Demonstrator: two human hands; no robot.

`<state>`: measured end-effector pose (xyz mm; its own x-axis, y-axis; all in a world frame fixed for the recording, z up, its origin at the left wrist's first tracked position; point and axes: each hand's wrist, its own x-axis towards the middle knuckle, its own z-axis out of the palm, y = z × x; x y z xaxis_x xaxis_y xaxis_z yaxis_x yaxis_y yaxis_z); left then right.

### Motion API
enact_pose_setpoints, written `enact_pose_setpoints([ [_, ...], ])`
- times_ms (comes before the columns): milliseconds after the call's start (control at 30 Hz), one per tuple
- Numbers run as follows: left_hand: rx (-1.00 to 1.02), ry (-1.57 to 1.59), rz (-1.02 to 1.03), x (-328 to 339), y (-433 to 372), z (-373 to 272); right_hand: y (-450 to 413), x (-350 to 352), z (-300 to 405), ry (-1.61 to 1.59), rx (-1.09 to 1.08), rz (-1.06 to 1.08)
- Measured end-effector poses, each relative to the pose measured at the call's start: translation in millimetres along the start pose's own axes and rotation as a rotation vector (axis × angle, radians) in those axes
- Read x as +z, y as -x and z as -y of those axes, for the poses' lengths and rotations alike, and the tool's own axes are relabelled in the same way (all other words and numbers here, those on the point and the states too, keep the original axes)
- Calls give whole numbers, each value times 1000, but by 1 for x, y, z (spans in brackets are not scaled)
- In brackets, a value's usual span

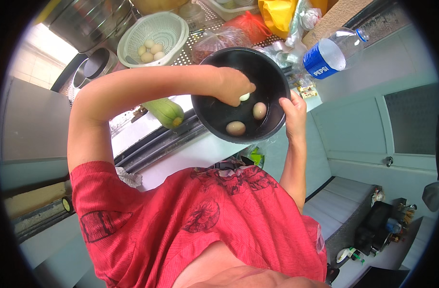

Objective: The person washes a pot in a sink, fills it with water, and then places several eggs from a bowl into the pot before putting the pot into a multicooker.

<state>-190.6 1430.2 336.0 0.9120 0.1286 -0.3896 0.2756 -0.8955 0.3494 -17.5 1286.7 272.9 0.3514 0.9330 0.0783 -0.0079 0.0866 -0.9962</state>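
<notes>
A dark round pot [253, 59] tilts in front of me, its black inside facing up towards me. My right hand [295, 111] grips its right rim, thumb on the inner side. Reaching in from the left, my left hand [235, 86] has its fingers closed around a pale egg [244, 97], only part of which shows. Two brownish eggs lie in the pot: one egg [259, 111] just right of and below my left hand, the other egg [235, 128] near the lower wall. A green squash [166, 113] rests on the ledge left of the pot.
Beyond my left forearm, a white plastic colander [174, 39] holds several eggs. A bag of reddish food [219, 41], a red bag [253, 27] and a yellow bag [277, 16] lie behind the pot. A Pepsi bottle [327, 57] stands at right, a steel vessel [90, 23] at far left.
</notes>
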Motion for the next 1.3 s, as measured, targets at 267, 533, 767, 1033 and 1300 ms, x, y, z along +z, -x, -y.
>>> enact_pose_setpoints([
  [267, -60, -292, 36, 34, -25, 7, -4, 1, -3, -51, -16, 25],
  [533, -89, -400, -49, 45, -37, 22, -5, -1, -8, -31, -32, 22],
  [767, -101, -486, -83, 47, -37, 24, -5, -1, -7, -35, -42, 24],
  [1033, -103, -496, -64, 43, -39, 28, -3, -1, -2, 26, 1, 25],
  [1300, -138, -390, -36, 35, -34, 28, -5, -4, -7, 63, 10, 45],
])
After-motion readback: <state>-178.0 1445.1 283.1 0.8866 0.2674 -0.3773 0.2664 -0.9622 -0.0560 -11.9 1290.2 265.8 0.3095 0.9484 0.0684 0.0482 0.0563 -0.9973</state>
